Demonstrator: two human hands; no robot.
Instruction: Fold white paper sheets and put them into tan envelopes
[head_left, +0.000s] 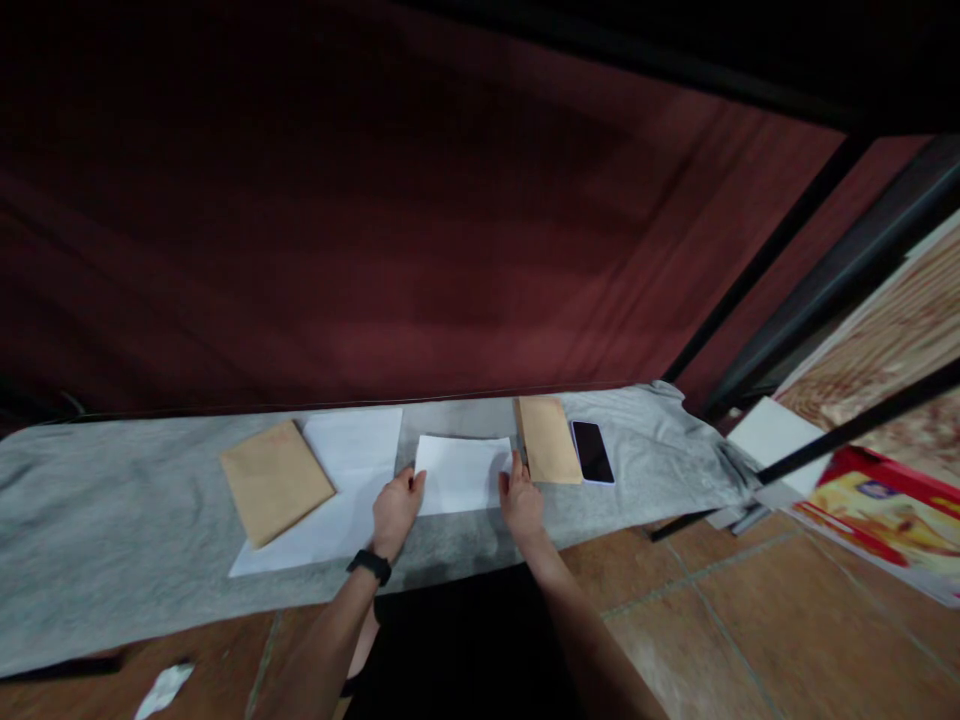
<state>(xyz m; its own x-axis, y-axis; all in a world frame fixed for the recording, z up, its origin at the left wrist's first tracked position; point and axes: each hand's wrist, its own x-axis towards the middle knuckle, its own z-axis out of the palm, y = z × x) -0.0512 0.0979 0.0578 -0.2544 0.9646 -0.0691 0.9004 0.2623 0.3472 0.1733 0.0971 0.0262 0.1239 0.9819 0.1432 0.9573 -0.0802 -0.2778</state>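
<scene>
A white sheet of paper [463, 475], wider than it is deep, lies in front of me on the grey cloth. My left hand [396, 512] pinches its left edge between thumb and curled fingers; a black band circles that wrist. At the opposite edge, my right hand [521, 502] grips the paper, thumb on top and fingers along the side. Just beyond my right fingers rests a stack of brown envelopes [550, 442]. To the left, larger white sheets [352, 450] lie partly under another brown envelope [277, 482].
Right of the envelope stack is a dark-screened phone [592, 452]. The grey cloth [112, 520] covers a long narrow surface against a dark red curtain [375, 250]. Black metal bars [765, 270] slant at right, near a red and yellow box [885, 510]. A crumpled white scrap [165, 690] lies on the tiled floor.
</scene>
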